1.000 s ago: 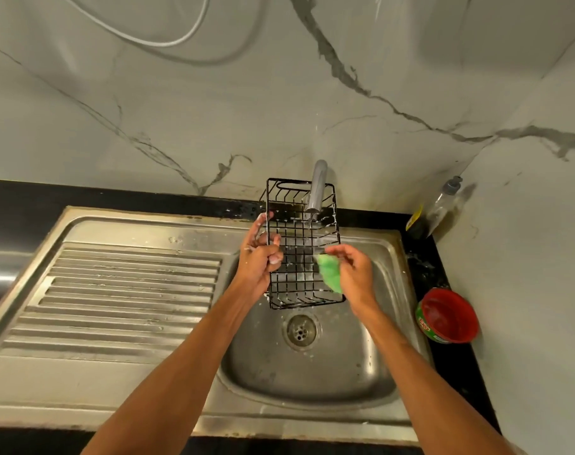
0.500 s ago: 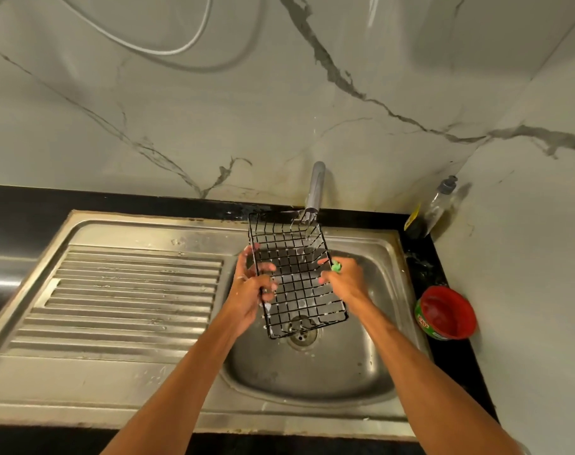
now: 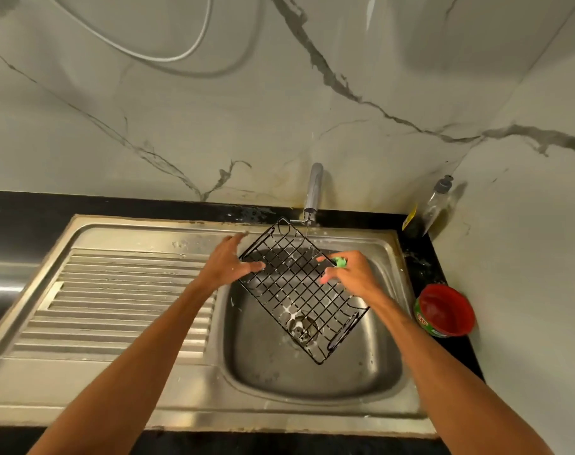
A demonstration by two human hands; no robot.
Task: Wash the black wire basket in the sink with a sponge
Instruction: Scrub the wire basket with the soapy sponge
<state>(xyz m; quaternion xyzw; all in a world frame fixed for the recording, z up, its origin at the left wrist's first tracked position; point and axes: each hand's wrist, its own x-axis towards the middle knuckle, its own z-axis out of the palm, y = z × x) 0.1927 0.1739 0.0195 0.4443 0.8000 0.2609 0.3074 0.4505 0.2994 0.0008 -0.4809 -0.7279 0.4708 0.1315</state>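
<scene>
The black wire basket (image 3: pixel 299 290) lies tilted across the sink bowl (image 3: pixel 312 372), one end up near the tap, the other over the drain. My left hand (image 3: pixel 228 262) is at its left rim, fingers spread and straight, thumb touching the wire. On the basket's right edge rests my right hand (image 3: pixel 351 274), which holds a green sponge (image 3: pixel 340 261) in its fingers; most of the sponge is hidden by the hand. White foam dots the wires.
A steel tap (image 3: pixel 313 192) drips a thin stream at the back. The ribbed drainboard (image 3: pixel 115 300) lies to the left. A red-lidded tub (image 3: pixel 443 310) and a clear bottle (image 3: pixel 437 201) stand on the black counter at the right, against the wall.
The basket has dropped from upright under the tap to lying slanted in the bowl. My left hand has let go of its rim and opened. The sponge hand followed the basket down.
</scene>
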